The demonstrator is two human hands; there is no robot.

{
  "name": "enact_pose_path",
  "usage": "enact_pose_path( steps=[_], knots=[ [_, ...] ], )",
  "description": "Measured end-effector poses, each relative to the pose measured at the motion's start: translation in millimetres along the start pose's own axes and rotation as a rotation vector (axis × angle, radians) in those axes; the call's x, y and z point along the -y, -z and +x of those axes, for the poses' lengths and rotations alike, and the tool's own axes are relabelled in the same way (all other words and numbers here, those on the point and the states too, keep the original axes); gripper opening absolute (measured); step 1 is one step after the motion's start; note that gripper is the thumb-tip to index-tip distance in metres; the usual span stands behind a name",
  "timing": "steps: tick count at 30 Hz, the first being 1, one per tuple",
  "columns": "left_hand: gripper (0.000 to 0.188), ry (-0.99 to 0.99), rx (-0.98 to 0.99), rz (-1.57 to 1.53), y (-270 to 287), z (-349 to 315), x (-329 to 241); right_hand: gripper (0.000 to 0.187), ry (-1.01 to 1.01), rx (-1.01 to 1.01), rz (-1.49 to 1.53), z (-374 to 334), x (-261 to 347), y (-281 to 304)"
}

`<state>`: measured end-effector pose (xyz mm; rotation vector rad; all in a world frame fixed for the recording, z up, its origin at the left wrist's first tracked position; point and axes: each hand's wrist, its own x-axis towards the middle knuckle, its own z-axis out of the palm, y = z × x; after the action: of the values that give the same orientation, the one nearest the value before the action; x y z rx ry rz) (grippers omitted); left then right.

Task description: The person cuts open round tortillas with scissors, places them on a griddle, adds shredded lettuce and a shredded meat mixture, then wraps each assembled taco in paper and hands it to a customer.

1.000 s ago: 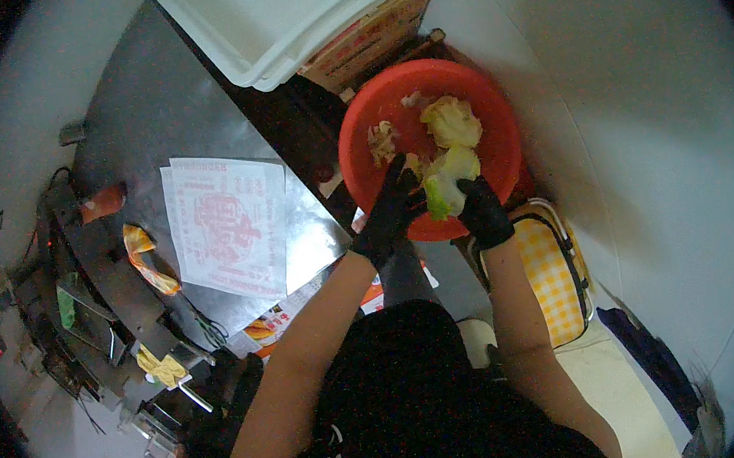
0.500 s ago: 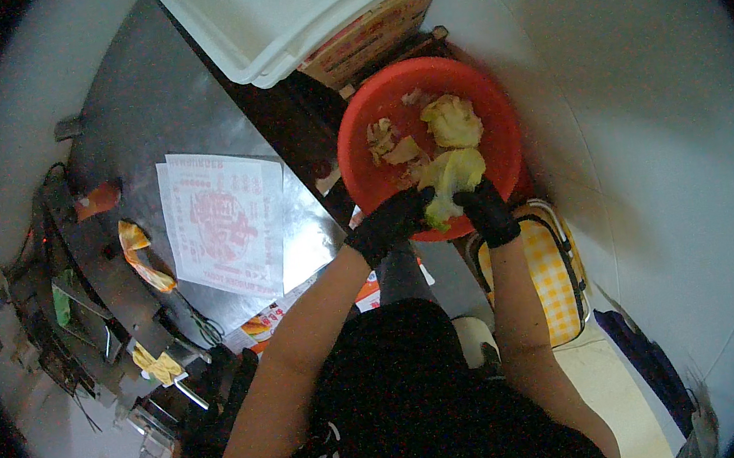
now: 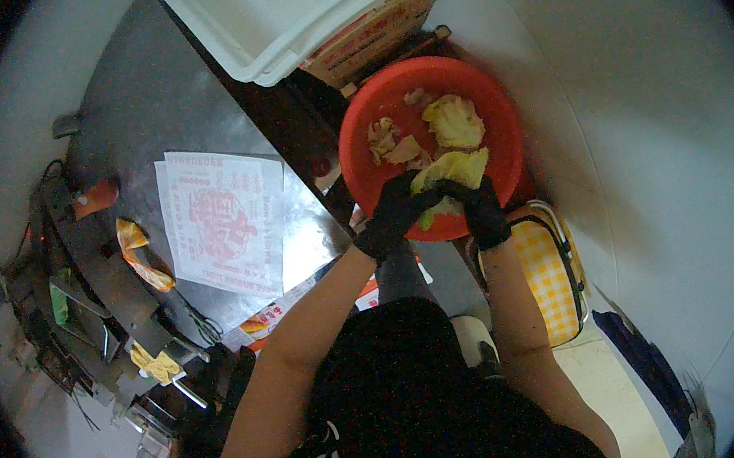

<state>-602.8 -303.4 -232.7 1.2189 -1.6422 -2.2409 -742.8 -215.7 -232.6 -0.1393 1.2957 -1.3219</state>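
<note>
A red plastic basin point(image 3: 499, 126) stands in front of me, and both my hands are over its near side. My left hand point(image 3: 394, 213) and my right hand point(image 3: 484, 215) wear black gloves. Between them they grip a pale green lettuce leaf point(image 3: 465, 165), fingers close together at its near edge. Parts of the fingers are hidden behind the leaf. Farther back in the basin lies a larger, crumpled lettuce piece point(image 3: 454, 121). Smaller torn, paler scraps point(image 3: 382, 133) lie to its left.
Left of the basin is a metal table point(image 3: 165, 98) with printed paper sheets point(image 3: 223, 222) on it. A white plastic tub point(image 3: 274, 24) and a cardboard box point(image 3: 377, 31) stand beyond. A yellow checked bag point(image 3: 544, 277) sits by my right forearm, near the white wall point(image 3: 641, 111).
My hands have come closer together on the lettuce leaf, the left moving right and up slightly. The leaf is now folded or bunched, with less of its near part showing.
</note>
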Motion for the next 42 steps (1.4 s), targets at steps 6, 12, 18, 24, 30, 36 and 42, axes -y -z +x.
enact_pose_path(
  steps=[6,12,18,24,30,36,42],
  knots=[
    [0.033,-0.007,-0.067,-0.090,-3,-4,-3,0.024,0.075,-0.169,0.012,5,-19,-4],
    [0.042,-0.013,-0.223,-0.333,-6,0,8,0.026,0.031,-0.358,0.006,10,-17,-11],
    [0.070,-0.305,-0.219,0.151,-7,-7,8,0.021,-0.009,-0.271,0.360,18,-32,1],
    [0.069,-0.052,-0.269,-0.011,12,-11,-9,0.017,-0.104,-0.249,0.612,16,-33,23],
    [0.039,-0.092,-0.443,-0.216,33,-13,5,0.024,0.094,-0.246,0.222,17,-25,64],
    [0.036,0.038,-0.377,-0.071,32,-17,-5,0.039,0.460,-0.369,-0.907,17,-30,28],
    [0.062,-0.112,-0.168,0.010,24,-19,-10,0.037,0.249,0.133,-0.780,13,-36,8]
  ],
)
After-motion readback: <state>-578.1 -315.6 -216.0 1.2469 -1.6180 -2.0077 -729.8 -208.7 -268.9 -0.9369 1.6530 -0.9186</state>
